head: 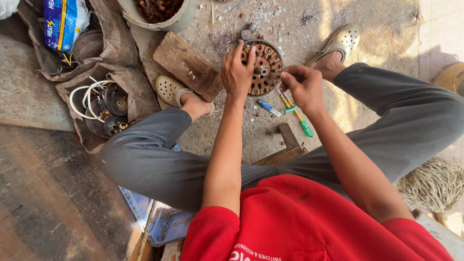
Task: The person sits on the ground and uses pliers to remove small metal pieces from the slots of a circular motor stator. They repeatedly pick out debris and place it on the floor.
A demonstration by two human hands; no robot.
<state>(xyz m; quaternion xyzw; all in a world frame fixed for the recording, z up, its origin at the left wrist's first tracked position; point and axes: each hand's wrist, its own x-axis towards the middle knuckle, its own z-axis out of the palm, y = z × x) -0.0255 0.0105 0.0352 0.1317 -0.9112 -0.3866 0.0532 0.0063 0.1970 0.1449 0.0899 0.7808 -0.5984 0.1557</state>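
Note:
A round, rusty-brown motor core [265, 67] with a ring of slots and a metal shaft in its middle stands on the gritty ground between my feet. My left hand [236, 72] rests on its left rim, fingers curled over the edge. My right hand [302, 86] is at its right edge with fingertips pinched together; whether something thin is between them I cannot tell. Under my right hand lie a green-handled screwdriver [303, 124] and a small blue tool [268, 108].
A worn wooden block [187, 65] lies left of the core, and a wooden piece [289, 145] sits under my legs. At left, open sacks [133, 87] hold white cable and motor parts. A bucket [159, 17] stands at the top, a straw bundle [435, 183] at right.

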